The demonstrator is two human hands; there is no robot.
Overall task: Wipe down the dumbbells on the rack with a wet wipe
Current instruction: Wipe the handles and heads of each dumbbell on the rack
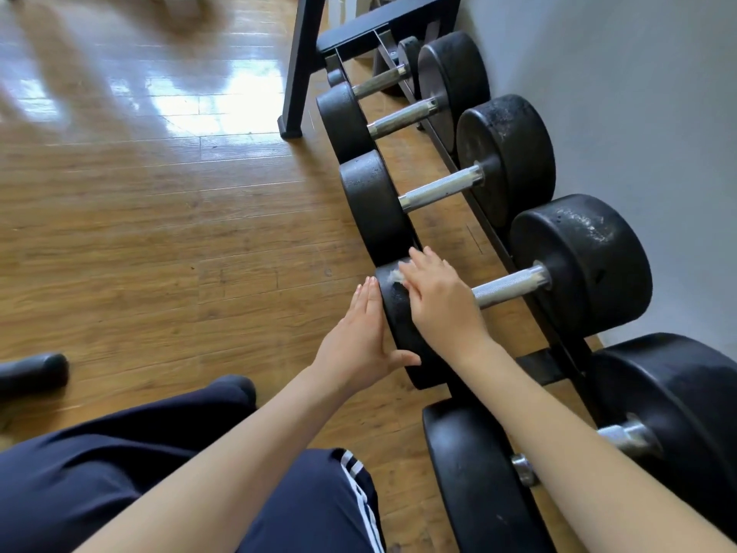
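Several black dumbbells with knurled steel handles lie side by side on a low black rack [542, 367] along the wall. My right hand [440, 303] presses a small white wet wipe [395, 276] flat against the top of the near head of one dumbbell [586, 269]; only a scrap of the wipe shows past my fingers. My left hand [361, 339] lies flat against the outer face of that same head, fingers straight, thumb hooked under its rim. The nearest dumbbell [490, 484] sits under my right forearm.
A grey wall runs close behind the rack on the right. A black bench frame leg [297, 69] stands at the far end. Wooden floor stretches to the left. My knees in dark trousers fill the bottom left, and a dark object [34, 371] lies at the left edge.
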